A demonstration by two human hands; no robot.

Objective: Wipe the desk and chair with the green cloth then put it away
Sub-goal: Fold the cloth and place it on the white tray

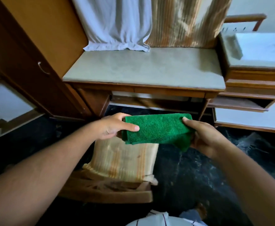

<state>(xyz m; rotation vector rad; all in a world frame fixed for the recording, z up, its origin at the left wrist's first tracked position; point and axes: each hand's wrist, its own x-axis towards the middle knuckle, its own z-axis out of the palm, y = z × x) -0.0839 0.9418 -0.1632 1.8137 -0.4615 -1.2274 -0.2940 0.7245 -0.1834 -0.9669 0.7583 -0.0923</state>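
A folded green cloth [156, 128] is stretched between both hands in mid-air, in front of the desk. My left hand [113, 126] pinches its left end and my right hand [205, 136] grips its right end, where a corner hangs down. The desk [143, 69] has a pale grey top and a wooden frame, and stands just beyond the cloth. Below my hands is the chair [117, 168], with a striped beige cushion and a wooden back, pulled out from the desk.
A tall wooden cabinet [35, 54] stands left of the desk. White and golden curtains [149, 22] hang onto the desk's back edge. To the right is a raised unit [255, 62] with an open drawer [241, 104]. The floor is dark marble.
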